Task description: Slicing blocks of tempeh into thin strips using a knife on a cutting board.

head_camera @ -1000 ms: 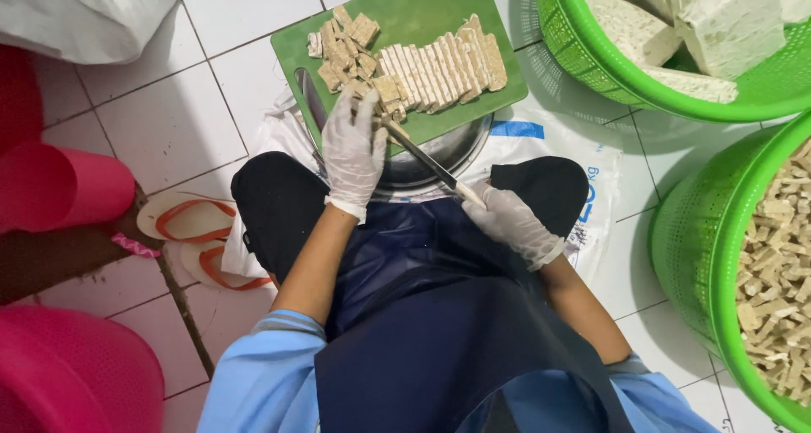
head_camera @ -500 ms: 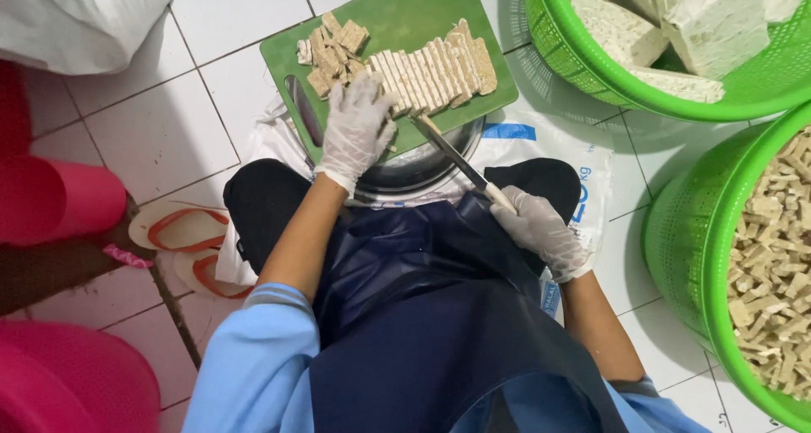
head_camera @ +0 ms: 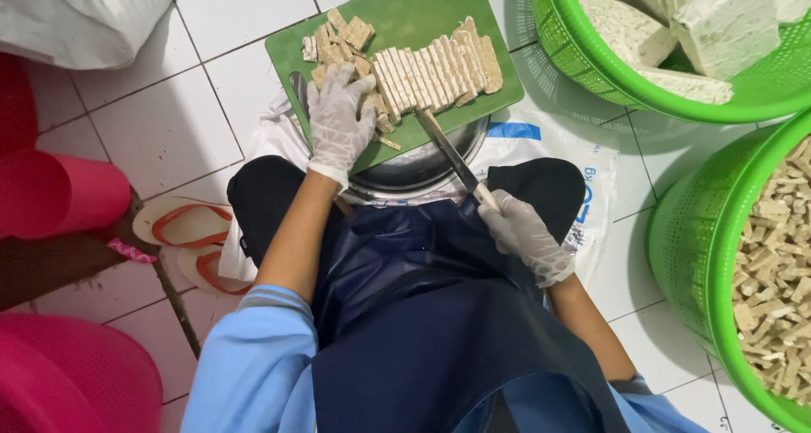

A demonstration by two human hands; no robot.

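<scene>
Green baskets beside cutting board

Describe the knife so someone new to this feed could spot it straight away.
Start at the green cutting board resting on a metal bowl in front of the seated person. The knife runs from the board's near edge back to the gloved right hand, which grips its pale handle. It is the only long, thin, dark metal thing there; everything else on the board is pale, blocky slices.

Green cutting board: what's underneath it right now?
The green cutting board rests on a metal bowl; only the bowl's near rim shows. The bowl stands on a white plastic sheet. What the bowl holds is covered by the board.
</scene>
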